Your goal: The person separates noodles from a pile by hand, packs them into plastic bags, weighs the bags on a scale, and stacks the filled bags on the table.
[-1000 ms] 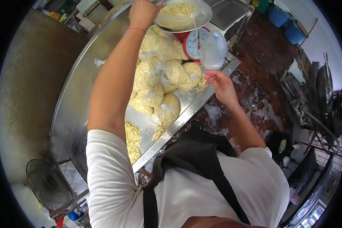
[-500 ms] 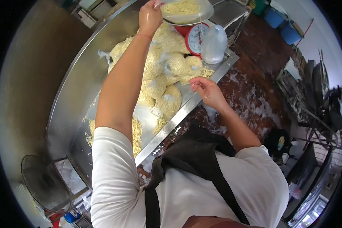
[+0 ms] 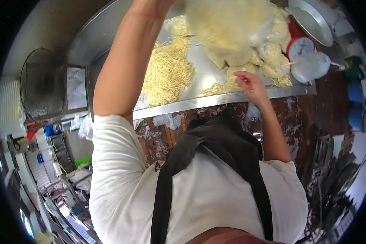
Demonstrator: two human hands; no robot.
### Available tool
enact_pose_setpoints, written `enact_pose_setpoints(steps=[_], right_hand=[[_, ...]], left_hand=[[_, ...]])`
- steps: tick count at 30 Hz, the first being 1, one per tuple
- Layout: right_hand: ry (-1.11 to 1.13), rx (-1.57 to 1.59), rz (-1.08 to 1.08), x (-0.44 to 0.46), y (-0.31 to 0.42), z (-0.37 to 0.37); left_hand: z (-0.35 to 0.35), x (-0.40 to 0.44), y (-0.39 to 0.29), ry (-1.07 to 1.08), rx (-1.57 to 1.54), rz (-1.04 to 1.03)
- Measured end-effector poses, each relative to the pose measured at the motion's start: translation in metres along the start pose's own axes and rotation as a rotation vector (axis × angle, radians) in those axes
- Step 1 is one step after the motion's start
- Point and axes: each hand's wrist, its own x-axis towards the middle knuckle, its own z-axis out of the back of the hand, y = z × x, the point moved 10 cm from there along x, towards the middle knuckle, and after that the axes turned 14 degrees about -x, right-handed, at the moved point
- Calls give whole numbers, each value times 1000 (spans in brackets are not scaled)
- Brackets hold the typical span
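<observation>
A clear plastic bag of noodles [image 3: 227, 30], blurred by motion, hangs close to the camera above the metal table. My left hand [image 3: 160, 3] is at the top edge with its fingers cut off by the frame; the bag appears to hang from it. My right hand [image 3: 250, 86] is over the table's front rim, fingers loosely bent and apart, holding nothing. Beside it rests a bagged bundle of noodles [image 3: 236, 79]. A big heap of loose noodles [image 3: 166, 75] spreads over the table to the left.
A red dial scale [image 3: 301, 48] with a round metal pan [image 3: 312, 22] stands at the right, next to a clear plastic bag [image 3: 311, 67]. More bagged noodles [image 3: 272, 59] are piled nearby. The metal table [image 3: 215, 99] has a raised front rim. A mesh strainer [image 3: 42, 87] is at far left.
The bag of noodles has come off the scale pan and moved left and nearer with my left hand. My view has turned left, showing more of the loose heap.
</observation>
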Motion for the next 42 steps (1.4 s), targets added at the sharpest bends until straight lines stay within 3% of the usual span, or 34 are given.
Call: enact_pose_setpoints(steps=[3, 6, 10, 12, 15, 18, 21, 25, 26, 29, 32, 34, 36, 37, 39, 40, 42], right_hand=[[124, 16, 140, 27, 28, -77], [284, -236, 224, 57, 54, -159], [67, -498, 343, 92, 99, -239], [5, -629, 361, 107, 114, -275], [-113, -732, 418, 118, 122, -313], [29, -760, 367, 135, 107, -338], [-62, -479, 464, 127, 140, -305], [-37, -301, 117, 128, 203, -240], [-59, -307, 159, 130, 218, -230], [-64, -294, 239, 132, 252, -207], [-22, -142, 258, 139, 268, -200], [32, 123, 268, 141, 287, -193], [94, 348, 264, 143, 301, -190], [90, 516, 220, 146, 294, -191], [82, 849, 132, 158, 262, -198], [52, 897, 115, 163, 242, -198], [-41, 943, -5, 160, 228, -197]], left_hand=[[89, -36, -21, -18, 152, -64], [197, -88, -68, -310, 305, -130], [311, -162, -118, -485, 169, -183], [363, -198, -118, -574, 98, -181], [427, -247, -96, -715, 261, -142], [515, -294, -47, -853, 226, 3], [555, -324, -38, -843, 195, 103], [563, -331, -47, -776, 246, 213], [566, -329, -42, -748, 209, 231], [551, -315, -50, -589, 791, 361], [449, -282, -94, -381, 1307, -274], [407, -255, -61, -158, 942, -183], [359, -228, -16, 37, 883, -12], [345, -220, 24, 115, 658, 148], [329, -210, 99, 331, 503, 288], [325, -210, 127, 467, 574, 281], [346, -223, 182, 417, 522, 530]])
